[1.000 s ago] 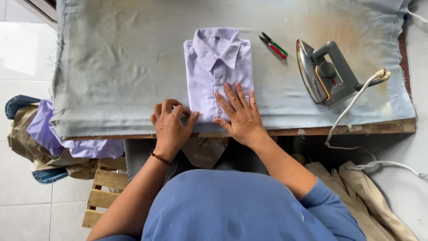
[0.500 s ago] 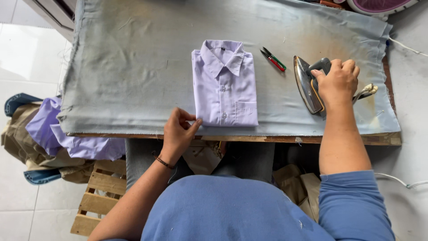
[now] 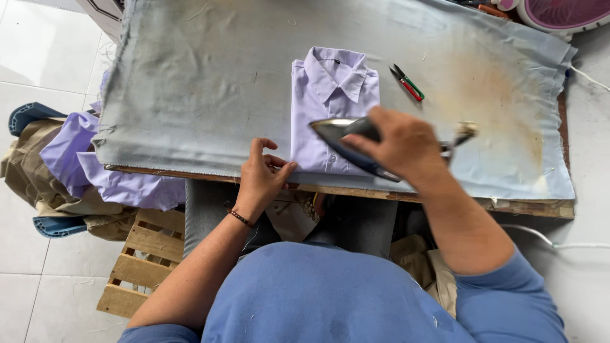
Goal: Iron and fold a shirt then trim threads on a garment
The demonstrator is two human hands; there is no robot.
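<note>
The right hand is wrapped around the handle of an electric iron, fingers closed on it, and holds the iron over the lower right of the folded lilac shirt, its pointed tip aimed toward nine o'clock. Half a second ago that hand was only just taking hold of the iron where it stood at the three o'clock side of the board, and a second ago both hands were flat on the shirt's lower edge; so the smoothing by hand has given way to pressing. Whether the soleplate already touches the cloth cannot be told. The left hand rests at the shirt's seven o'clock corner, fingers loosely curled, its fingertips pinching or pinning the near edge against the grey padded board cover. The shirt lies folded with its collar toward twelve o'clock, near the middle of the board. A red and green pair of snips lies just beside it at two o'clock. More lilac garments hang in a heap off the board at eight o'clock, above a wooden pallet.
</note>
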